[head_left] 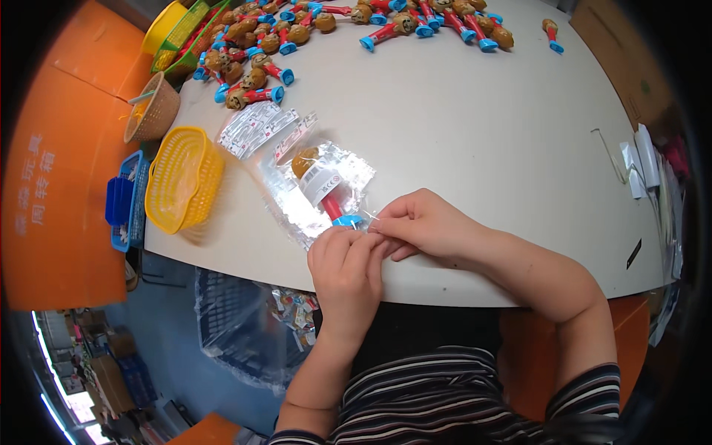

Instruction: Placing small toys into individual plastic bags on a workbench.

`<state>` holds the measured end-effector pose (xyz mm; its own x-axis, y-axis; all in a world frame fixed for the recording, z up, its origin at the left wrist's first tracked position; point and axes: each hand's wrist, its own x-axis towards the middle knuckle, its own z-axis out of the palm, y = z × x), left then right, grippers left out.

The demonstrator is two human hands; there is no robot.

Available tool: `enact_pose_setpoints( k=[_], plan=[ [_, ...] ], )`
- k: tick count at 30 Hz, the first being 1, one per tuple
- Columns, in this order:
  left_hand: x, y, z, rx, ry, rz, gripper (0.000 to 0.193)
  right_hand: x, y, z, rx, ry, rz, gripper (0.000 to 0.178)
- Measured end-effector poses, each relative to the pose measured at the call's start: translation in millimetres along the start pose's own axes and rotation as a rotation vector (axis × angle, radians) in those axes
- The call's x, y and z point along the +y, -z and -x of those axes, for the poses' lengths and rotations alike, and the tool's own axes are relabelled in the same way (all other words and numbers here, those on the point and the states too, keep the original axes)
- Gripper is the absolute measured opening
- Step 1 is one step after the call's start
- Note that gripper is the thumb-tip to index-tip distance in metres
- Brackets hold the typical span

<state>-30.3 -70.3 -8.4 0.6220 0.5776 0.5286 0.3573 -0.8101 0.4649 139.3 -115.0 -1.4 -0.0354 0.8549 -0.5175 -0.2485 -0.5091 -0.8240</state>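
A clear, shiny plastic bag [356, 172] lies on the table close to its front edge. Inside is a toy [331, 205] with a round brown head, a red handle and a blue foot, and a white printed label [320, 182] covers its middle. My left hand [345, 271] is closed at the bag's near end, its fingertips just below the blue foot. From the right, my right hand [434, 228] pinches the bag's near corner, its fingertips close to the left ones. Fingers partly hide the bag's edge.
Many similar toys [271, 95] are heaped along the table's far side. A fan of white printed labels [256, 127] lies beyond the bag. Yellow [185, 178], blue [132, 200] and tan [154, 111] baskets stand at the left. Below the table is a lined blue crate [230, 319].
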Motion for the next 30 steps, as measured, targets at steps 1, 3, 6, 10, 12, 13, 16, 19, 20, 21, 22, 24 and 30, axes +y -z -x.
enact_pose_setpoints(
  k=[1, 3, 6, 10, 12, 13, 16, 19, 20, 21, 22, 24, 30],
  plan=[
    [-0.2, -4.5, 0.7, -0.009, -0.005, 0.005, 0.020, 1.1, 0.9, 0.4, 0.007, -0.001, -0.009, 0.027],
    [-1.8, -11.8, 2.4, -0.019, 0.005, -0.006, 0.017, 3.1, 2.8, 0.2, 0.025, 0.016, 0.029, 0.026],
    [-6.0, -15.0, 6.3, -0.070, -0.039, -0.038, 0.014, 4.9, 6.2, -1.7, 0.051, 0.015, 0.058, 0.026],
    [-12.1, -4.5, 5.9, -0.141, -0.029, 0.124, 0.013, 9.3, 7.4, -2.7, 0.064, 0.020, 0.047, 0.024],
    [-10.1, 2.7, 8.4, -0.195, 0.040, 0.284, 0.012, 12.2, 10.6, -9.0, 0.151, 0.044, -0.018, 0.023],
    [-11.5, 5.2, 10.9, -0.199, 0.039, 0.280, 0.012, 10.5, 10.7, -8.5, 0.149, 0.045, -0.023, 0.023],
    [-21.0, 13.1, 16.5, -0.058, 0.243, 0.411, 0.011, 7.0, 10.0, -3.3, 0.079, 0.023, 0.101, 0.023],
    [-19.5, 15.7, 4.7, -0.046, 0.146, 0.240, 0.013, 2.2, 10.1, -0.9, 0.077, 0.036, 0.055, 0.021],
    [-14.1, 14.8, 0.0, -0.051, 0.070, 0.181, 0.017, 2.2, 10.6, -1.3, 0.074, 0.039, 0.057, 0.021],
    [-10.9, 10.6, -1.4, -0.048, 0.070, 0.178, 0.017, 3.0, 11.4, -1.9, 0.045, 0.037, 0.057, 0.022],
    [-7.7, 4.9, -1.8, -0.063, 0.016, 0.122, 0.018, 3.7, 12.0, -2.3, 0.016, 0.034, 0.059, 0.023],
    [-4.9, -6.0, 0.1, -0.063, -0.039, 0.038, 0.017, 3.4, 11.5, -1.8, 0.006, 0.033, 0.052, 0.023],
    [-5.4, -18.8, 5.2, -0.065, -0.064, -0.072, 0.017, 2.5, 12.6, -0.3, 0.007, 0.009, 0.033, 0.021]
  ],
)
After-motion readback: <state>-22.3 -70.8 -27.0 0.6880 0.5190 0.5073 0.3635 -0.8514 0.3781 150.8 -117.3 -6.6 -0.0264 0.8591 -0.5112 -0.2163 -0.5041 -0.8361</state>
